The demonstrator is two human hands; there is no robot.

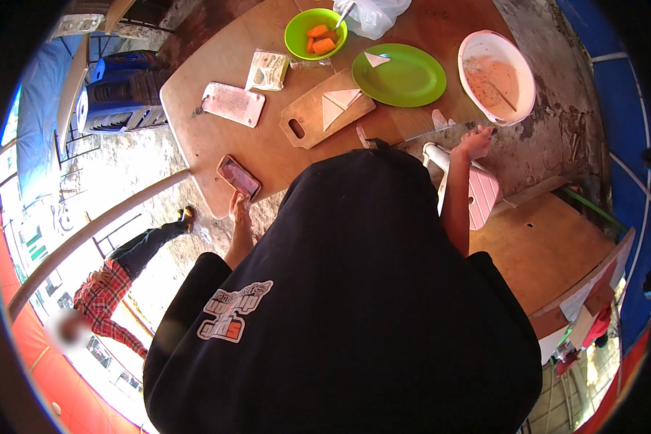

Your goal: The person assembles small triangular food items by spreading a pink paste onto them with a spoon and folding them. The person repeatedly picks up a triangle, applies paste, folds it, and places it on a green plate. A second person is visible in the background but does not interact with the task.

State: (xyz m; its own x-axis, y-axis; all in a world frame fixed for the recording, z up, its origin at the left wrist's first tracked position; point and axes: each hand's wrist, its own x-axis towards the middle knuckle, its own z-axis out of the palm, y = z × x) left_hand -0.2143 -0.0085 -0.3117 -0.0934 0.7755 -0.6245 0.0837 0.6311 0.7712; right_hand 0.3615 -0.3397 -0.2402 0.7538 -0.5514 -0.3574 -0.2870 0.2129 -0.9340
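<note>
My left hand (240, 211) reaches to the near edge of a wooden table (267, 148), its fingertips touching the near end of a phone (239, 177) that lies flat there. My right hand (476, 141) rests with spread fingers on the table's right edge, just below a pink oval basin (464, 54) of reddish liquid. Beyond them sit a wooden cutting board (304, 119) with white folded triangles (338, 101), a green plate (405, 79) carrying one more triangle, and a green bowl (296, 29) of orange pieces. My black shirt hides both forearms' lower parts.
A pink rectangular slab (233, 103), a small packet (267, 70) and a white plastic bag (376, 14) lie on the table. A white-and-pink stool (482, 192) and a second wooden surface (542, 246) stand on the right. Blue crates (119, 94) and a person in a plaid shirt (108, 296) are on the left.
</note>
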